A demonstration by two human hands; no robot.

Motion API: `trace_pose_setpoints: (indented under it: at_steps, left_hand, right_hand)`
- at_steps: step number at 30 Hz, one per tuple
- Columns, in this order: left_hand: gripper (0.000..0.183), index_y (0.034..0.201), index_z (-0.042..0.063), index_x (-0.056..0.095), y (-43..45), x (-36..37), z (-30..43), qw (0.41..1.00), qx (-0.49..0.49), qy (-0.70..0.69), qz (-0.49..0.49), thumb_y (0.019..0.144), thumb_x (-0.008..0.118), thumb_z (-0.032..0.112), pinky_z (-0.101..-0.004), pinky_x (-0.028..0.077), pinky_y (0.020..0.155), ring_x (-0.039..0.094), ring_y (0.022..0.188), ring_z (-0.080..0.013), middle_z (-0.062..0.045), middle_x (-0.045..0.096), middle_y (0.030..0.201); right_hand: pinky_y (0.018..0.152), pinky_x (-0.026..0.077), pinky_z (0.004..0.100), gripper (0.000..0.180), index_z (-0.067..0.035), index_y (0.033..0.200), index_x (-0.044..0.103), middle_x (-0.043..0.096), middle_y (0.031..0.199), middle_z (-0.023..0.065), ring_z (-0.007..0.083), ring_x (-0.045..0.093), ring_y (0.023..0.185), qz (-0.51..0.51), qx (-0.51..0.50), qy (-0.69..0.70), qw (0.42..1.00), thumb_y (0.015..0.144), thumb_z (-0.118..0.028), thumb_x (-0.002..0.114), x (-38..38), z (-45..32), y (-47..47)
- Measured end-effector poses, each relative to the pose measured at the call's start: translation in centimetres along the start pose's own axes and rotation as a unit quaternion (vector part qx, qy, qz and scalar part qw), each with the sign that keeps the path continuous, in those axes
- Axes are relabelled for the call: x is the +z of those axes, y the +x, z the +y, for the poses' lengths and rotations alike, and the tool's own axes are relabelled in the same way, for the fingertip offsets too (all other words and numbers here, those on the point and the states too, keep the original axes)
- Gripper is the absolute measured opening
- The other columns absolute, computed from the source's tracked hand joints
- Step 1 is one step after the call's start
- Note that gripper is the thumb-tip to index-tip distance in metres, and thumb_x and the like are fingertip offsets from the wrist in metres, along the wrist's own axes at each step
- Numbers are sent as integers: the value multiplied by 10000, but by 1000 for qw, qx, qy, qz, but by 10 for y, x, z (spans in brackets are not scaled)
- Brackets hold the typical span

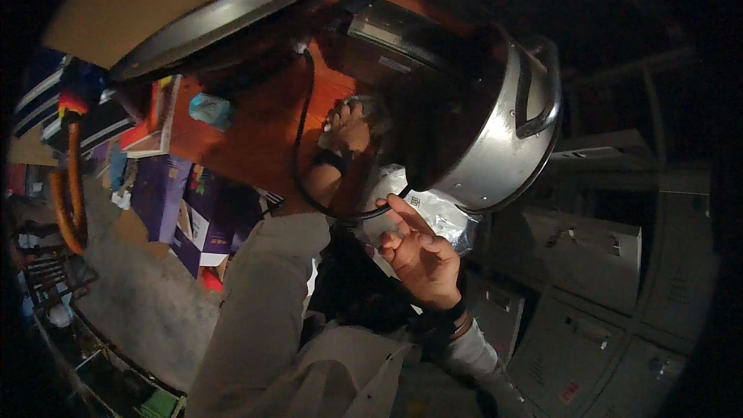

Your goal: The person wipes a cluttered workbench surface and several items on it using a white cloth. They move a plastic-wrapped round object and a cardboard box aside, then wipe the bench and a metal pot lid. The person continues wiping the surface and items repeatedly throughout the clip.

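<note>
My left hand (349, 130), with a dark band at the wrist, reaches over the orange-red tabletop (255, 128). Its fingers are curled at a clear, shiny object (374, 113); shadow hides whether they grip it. My right hand (422, 261) is palm up with fingers apart, the index fingertip against a black cable (299, 145). That cable loops from the upper middle, past my left forearm, to the right hand. Just beyond the right hand lies clear plastic wrapping (447, 212) bearing print. A large metal pot (493, 151) with a side handle lies tilted above it, its inside dark.
A teal packet (213, 110) lies on the tabletop. Purple cartons (203, 209) stand at the left, below an orange cord (74, 186). Grey metal lockers (586, 255) line the right side, some doors ajar. Cardboard (157, 6) and a wide metal rim (215, 14) overhang the upper left.
</note>
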State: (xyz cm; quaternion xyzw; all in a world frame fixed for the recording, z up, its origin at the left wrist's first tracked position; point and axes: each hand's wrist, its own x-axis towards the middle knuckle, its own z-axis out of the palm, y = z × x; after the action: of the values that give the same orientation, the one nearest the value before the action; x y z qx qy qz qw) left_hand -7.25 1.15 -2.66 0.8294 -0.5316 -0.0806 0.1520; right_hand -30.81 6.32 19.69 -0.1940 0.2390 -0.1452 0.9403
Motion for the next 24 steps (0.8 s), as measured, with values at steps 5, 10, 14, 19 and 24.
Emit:
trace_pose_setpoints:
  at_steps: [5, 10, 14, 19, 24]
  left_hand:
    - [419, 1092, 62, 611, -69, 10, 0, 957, 125, -94, 243, 771, 570, 328, -504, 332, 995, 403, 1182, -437, -215, 451, 1280]
    - [412, 1111, 110, 604, -141, -8, -6, 985, 60, -72, 142, 763, 623, 328, -462, 395, 934, 519, 1041, -392, -175, 544, 1167]
    - [399, 1117, 111, 595, -195, -67, -3, 982, 43, -165, 78, 777, 632, 316, -419, 442, 850, 556, 960, -350, -160, 579, 1091]
    - [413, 1120, 58, 579, -231, -135, -53, 892, -136, -430, -10, 794, 649, 300, -372, 490, 771, 608, 853, -296, -129, 633, 993]
    - [399, 1186, 28, 532, -255, -100, -143, 825, -286, -476, 108, 821, 614, 167, -315, 494, 782, 617, 873, -192, -88, 641, 1007]
  right_hand:
    - [824, 397, 284, 679, -18, 1366, 380, 452, 1318, 76, 180, 525, 908, -31, -16, 5, 999, 759, -258, 570, -7, -4, 1]
    - [816, 409, 290, 642, -10, 1334, 408, 501, 1264, 85, 171, 531, 892, -18, 6, 4, 1000, 763, -255, 571, -4, 0, 6]
    - [820, 407, 288, 640, -19, 1340, 401, 472, 1295, 70, 159, 522, 910, -33, 1, -2, 999, 770, -262, 565, -5, -1, 6]
    - [834, 402, 287, 629, -26, 1351, 392, 445, 1317, 64, 157, 515, 914, -57, 1, -11, 998, 794, -285, 529, -9, 1, 7]
    - [842, 402, 294, 630, -28, 1354, 391, 437, 1327, 73, 160, 511, 913, -49, 9, -6, 999, 795, -289, 522, -12, 3, 9]
